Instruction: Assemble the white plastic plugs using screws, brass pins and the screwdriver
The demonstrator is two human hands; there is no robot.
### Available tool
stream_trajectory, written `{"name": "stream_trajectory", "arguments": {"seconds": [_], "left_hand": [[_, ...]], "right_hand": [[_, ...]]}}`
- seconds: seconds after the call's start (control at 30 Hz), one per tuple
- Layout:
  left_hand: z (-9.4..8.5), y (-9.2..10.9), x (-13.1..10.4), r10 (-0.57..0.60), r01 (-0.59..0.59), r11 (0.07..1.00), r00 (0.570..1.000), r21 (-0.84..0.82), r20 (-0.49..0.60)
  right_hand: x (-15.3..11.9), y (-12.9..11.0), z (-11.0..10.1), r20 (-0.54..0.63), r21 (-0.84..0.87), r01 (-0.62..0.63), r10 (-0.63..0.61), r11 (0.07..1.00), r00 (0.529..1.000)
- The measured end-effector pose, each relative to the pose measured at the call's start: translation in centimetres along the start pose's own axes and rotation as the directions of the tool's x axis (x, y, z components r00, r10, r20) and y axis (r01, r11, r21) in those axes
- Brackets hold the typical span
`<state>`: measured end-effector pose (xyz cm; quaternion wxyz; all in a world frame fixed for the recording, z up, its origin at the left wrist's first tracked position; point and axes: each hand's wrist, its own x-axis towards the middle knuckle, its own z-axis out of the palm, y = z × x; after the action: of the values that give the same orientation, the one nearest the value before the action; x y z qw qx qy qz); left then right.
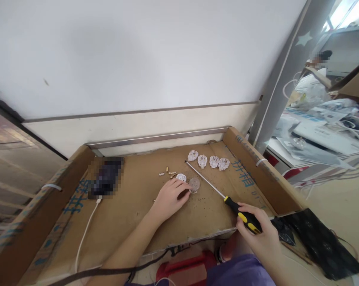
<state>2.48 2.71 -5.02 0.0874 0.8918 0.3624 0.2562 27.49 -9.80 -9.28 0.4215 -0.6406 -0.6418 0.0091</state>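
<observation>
My left hand is curled over the cardboard, thumb and index finger pinching the edge of a greyish translucent round plug piece. Just beyond its knuckles lies a white round plug part, partly covered by the fingers. Brass-coloured pins and other small metal bits are scattered to the left of that part. My right hand grips the black and yellow handle of a screwdriver. Its long shaft points up and left, with the tip near several white plug halves with upright pins.
The cardboard tray has raised side walls. On its left lies a blurred dark device with a white cable. A metal post stands at right, before a cluttered table. A person is in the background.
</observation>
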Motion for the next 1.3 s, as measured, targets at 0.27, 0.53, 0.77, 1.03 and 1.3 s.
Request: {"name": "stream_trajectory", "arguments": {"seconds": [0.27,0.53,0.77,1.03,1.3], "left_hand": [[0.4,0.1,0.3,-0.024,0.025,1.000,0.998,0.008,-0.065],[0.1,0.0,0.2,-0.058,0.059,0.997,0.998,0.057,-0.016],[0.5,0.3,0.2,0.010,-0.007,0.995,1.000,0.103,-0.028],[1.2,0.4,2.3,-0.022,0.026,0.993,0.999,0.113,-0.040],[1.9,0.6,3.1,-0.008,0.012,0.992,0.999,0.124,-0.037]], "right_hand": [[1.2,-0.7,0.1,0.040,-0.044,-0.004,0.005,0.999,0.999],[2.1,-0.7,1.2,0.023,-0.049,0.003,-0.002,0.999,1.000],[2.1,-0.7,1.3,-0.010,-0.011,0.011,-0.012,1.000,1.000],[2.2,-0.9,1.1,0.012,0.001,-0.029,0.029,1.000,1.000],[2.1,-1.1,0.8,0.047,-0.006,-0.066,0.066,0.998,0.997]]}}
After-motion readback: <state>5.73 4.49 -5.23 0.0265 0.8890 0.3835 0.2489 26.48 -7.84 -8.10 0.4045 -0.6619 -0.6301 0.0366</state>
